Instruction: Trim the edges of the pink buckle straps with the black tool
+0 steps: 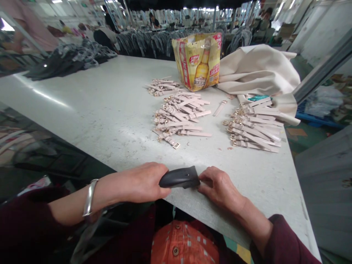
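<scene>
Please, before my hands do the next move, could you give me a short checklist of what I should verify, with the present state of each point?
1. Left grip holds the black piece: ok, at its left end.
2. Right grip is at the piece's other end: ok.
3. Right fingertips pinch it firmly: cannot tell.
4. Middle strap pile and right strap pile are away from both hands: ok, both lie farther back on the table.
5. Every strap is in a pile: not ok, a single strap lies between these two piles.
6. Contents of the yellow bag: cannot tell.
</scene>
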The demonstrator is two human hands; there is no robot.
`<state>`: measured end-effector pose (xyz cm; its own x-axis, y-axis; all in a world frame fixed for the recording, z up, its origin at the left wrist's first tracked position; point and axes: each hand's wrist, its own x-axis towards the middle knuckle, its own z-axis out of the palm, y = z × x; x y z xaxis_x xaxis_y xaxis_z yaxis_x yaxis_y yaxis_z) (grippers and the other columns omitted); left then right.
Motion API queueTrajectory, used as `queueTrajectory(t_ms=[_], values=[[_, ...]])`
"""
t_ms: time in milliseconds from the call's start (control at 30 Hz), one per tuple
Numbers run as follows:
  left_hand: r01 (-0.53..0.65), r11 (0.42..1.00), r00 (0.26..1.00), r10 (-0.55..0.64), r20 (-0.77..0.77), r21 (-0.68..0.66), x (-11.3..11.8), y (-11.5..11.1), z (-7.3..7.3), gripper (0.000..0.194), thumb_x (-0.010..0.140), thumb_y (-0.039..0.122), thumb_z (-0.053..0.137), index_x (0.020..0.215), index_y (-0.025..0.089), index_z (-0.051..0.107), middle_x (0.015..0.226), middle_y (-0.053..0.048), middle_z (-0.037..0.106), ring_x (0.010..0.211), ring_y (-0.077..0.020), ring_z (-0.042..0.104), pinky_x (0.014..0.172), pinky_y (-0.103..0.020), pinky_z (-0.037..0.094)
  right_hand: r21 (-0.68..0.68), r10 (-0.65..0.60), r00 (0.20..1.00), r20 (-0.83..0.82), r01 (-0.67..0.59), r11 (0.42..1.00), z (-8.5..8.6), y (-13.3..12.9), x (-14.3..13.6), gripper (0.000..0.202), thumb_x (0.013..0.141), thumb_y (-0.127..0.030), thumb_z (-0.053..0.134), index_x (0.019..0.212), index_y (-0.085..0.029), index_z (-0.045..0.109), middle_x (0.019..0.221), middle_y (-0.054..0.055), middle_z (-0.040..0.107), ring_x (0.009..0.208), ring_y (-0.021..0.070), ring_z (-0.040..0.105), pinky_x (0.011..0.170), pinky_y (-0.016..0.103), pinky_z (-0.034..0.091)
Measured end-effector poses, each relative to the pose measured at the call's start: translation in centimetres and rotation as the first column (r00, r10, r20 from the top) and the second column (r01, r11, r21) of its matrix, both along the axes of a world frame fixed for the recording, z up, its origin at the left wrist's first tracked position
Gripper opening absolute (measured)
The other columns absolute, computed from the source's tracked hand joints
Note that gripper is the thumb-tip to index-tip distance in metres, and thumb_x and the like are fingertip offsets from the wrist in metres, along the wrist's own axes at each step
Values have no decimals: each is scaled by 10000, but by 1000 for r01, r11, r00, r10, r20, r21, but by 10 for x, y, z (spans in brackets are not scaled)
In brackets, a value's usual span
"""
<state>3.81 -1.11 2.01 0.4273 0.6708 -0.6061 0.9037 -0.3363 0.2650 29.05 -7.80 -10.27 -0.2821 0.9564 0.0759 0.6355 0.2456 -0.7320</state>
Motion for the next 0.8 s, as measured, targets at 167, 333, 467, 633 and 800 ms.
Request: queueTrajectory(t_ms=[167, 333, 467, 633, 800], values=[[-77, 990, 997, 75, -26, -117, 7, 6, 0, 247, 751, 465, 586, 782, 224, 631, 606, -13, 663, 513, -194, 633, 435, -267, 407, -78, -68, 996, 58, 73, 994, 5, -1, -5, 184, 767, -93, 729, 884, -235, 712, 903, 31, 726, 863, 230, 664, 771, 332, 499], [-124, 989, 988, 131, 84, -79, -4, 3, -8, 235, 763, 459, 579, 761, 225, 602, 584, 12, 613, 501, -179, 627, 430, -246, 397, -76, -74, 991, 112, 83, 994, 7, 1, -5, 150, 749, -91, 729, 832, -212, 699, 855, 17, 710, 830, 200, 636, 755, 306, 462], [-233, 970, 966, 239, 101, -68, -23, 1, -8, 276, 777, 498, 591, 825, 226, 582, 584, 42, 572, 467, -163, 599, 427, -243, 407, -93, -66, 993, 101, 75, 993, 6, 1, -5, 171, 745, -84, 778, 861, -198, 724, 883, 23, 728, 839, 193, 640, 763, 297, 453], [-196, 971, 976, 206, 66, -137, -34, -9, -8, 294, 772, 487, 591, 877, 215, 635, 672, 20, 633, 503, -154, 607, 432, -235, 417, -61, -62, 990, 124, 70, 996, 5, 0, -7, 179, 767, -87, 801, 901, -193, 749, 910, 42, 735, 901, 218, 663, 802, 314, 475], [-240, 965, 963, 250, 102, -102, -35, -9, -25, 386, 801, 498, 532, 994, 183, 645, 799, -7, 655, 520, -160, 618, 442, -249, 442, -50, -54, 969, 243, 68, 996, 13, -2, -12, 167, 843, -204, 859, 978, -174, 765, 1030, 95, 748, 1013, 261, 682, 878, 344, 520]])
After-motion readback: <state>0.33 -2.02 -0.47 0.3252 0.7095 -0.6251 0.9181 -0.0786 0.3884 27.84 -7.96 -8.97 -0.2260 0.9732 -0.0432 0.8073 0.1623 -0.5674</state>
